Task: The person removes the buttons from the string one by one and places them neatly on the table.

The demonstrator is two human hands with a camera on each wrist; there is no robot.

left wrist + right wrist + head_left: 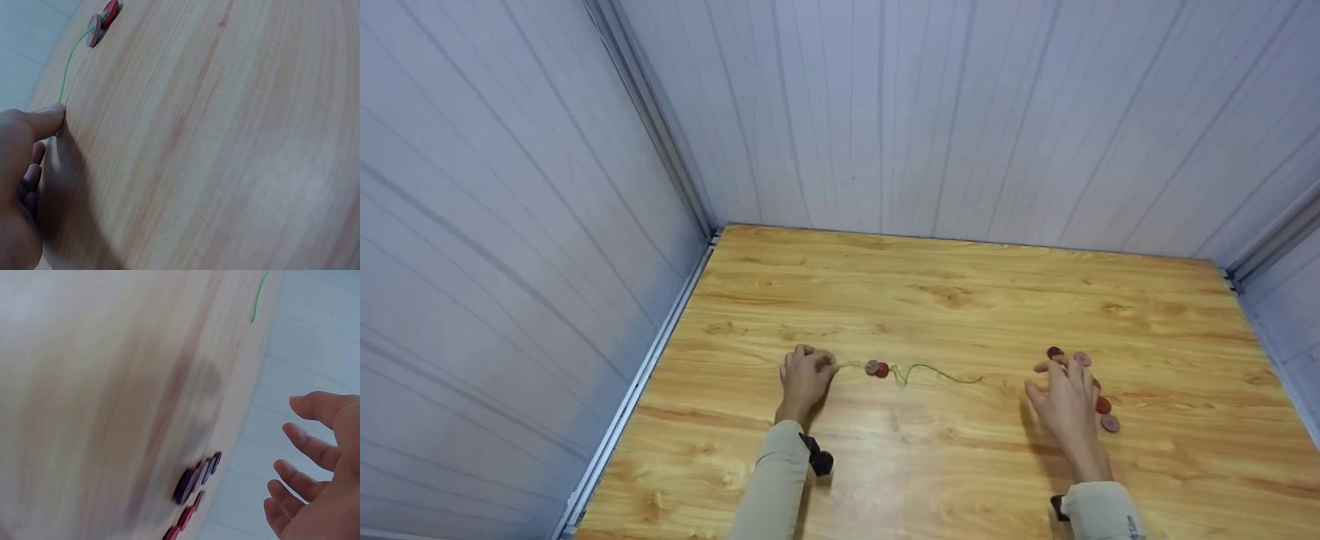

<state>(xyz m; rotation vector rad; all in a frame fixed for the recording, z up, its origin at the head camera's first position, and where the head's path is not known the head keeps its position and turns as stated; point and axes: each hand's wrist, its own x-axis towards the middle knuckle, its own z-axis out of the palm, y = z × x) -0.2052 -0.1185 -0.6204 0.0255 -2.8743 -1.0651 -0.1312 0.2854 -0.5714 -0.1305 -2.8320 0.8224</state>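
Note:
Between thumb and fingertips my left hand (804,379) pinches one end of a thin green string (68,63). Two buttons are threaded on it a little to the right, a pinkish-grey button (93,30) and a red button (882,370). Beyond them the string's free end (945,371) lies loose and wavy on the table. My right hand (1069,409) hovers with fingers spread and nothing held, above a group of loose buttons. Of these, a dark red button (1054,352), a pink button (1082,358), a red button (1102,405) and a pinkish button (1110,424) show; the hand hides others.
The wood-grain table (930,465) stands against a pale panelled wall (930,120) at the back. Another panelled wall (495,247) runs along its left side. In the right wrist view, several dark buttons (184,486) and several red ones (187,517) lie in rows.

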